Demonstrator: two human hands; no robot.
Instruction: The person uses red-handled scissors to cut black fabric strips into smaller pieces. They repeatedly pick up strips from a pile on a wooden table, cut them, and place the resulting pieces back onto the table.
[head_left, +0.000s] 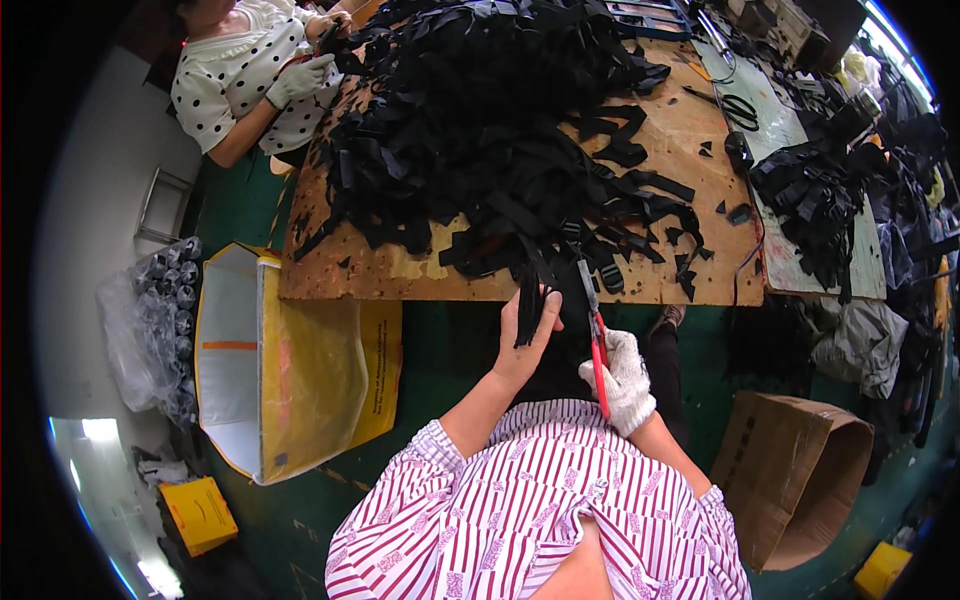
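Note:
My bare left hand [518, 355] is closed around a few black webbing straps [531, 310] at the table's near edge, their ends lying over my fingers. In my right hand [628, 385], which wears a white knit glove, is a pair of red-handled scissors [599, 350]. Their grey blades point away from me, just right of the held straps and apart from my left hand. Beyond both hands, a large heap of black straps [470, 130] covers much of the wooden table [720, 280]. Some straps near me carry black plastic buckles [611, 277].
At the far left, a co-worker in a dotted top holds a tool in a gloved hand [300, 82]. A yellow-sided bin [310, 370] stands left of the table, a cardboard box [780, 475] at right. Black-handled scissors [738, 110] and more straps [815, 205] lie on the right.

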